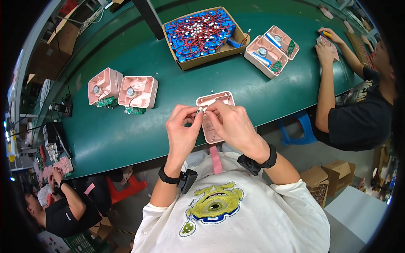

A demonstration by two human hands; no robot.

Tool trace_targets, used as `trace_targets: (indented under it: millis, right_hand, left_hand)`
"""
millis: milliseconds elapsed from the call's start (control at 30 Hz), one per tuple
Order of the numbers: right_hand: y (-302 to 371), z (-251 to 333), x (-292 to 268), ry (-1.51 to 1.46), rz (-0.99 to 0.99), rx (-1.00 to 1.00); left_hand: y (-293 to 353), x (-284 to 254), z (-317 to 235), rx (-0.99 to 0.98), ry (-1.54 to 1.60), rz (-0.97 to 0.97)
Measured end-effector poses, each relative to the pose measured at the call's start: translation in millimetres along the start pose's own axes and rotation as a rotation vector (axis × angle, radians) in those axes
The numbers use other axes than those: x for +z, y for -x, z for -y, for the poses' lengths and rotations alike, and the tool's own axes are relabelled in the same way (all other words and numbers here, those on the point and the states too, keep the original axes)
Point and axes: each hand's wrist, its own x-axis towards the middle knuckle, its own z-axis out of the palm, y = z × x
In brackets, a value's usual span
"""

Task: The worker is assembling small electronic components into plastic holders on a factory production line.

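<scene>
My left hand [182, 127] and my right hand [234, 125] meet over a pink plastic housing [215, 98] at the table's near edge. Fingertips of both are pinched together around a small white connector [201, 109], with a bit of green showing at the left fingers. Whether it is one piece or two mated halves I cannot tell. The housing lies open side up under my hands, which cover much of its inside.
Ahead stands a cardboard box [199, 63] of blue wired battery packs. Pink housings with speakers and green boards lie left [139, 90] and right [266, 57] on the green table [177, 86]. Co-workers sit at right [354, 114] and lower left [69, 211], handling pink housings.
</scene>
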Motion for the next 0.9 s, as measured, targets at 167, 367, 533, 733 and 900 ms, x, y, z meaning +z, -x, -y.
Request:
trace_targets:
  millis: [167, 367, 533, 733, 900]
  right_hand:
    - [1, 2, -1, 0.003, 0.003, 0.003]
    - [1, 1, -1, -0.008, 0.010, -0.007]
    - [2, -1, -1, -0.051, 0.002, 0.028]
    - [4, -1, 0, -0.036, -0.051, -0.080]
    - [6, -5, 9, 0.020, -0.075, -0.145]
  left_hand:
    - [1, -2, -7, 0.078, -0.095, -0.003]
    - [2, -1, -6, 0.178, -0.210, -0.018]
    - [3, -2, -9, 0.170, -0.214, -0.004]
    - [4, 0, -7, 0.228, -0.214, -0.011]
    - [2, 0, -5, 0.198, -0.193, -0.002]
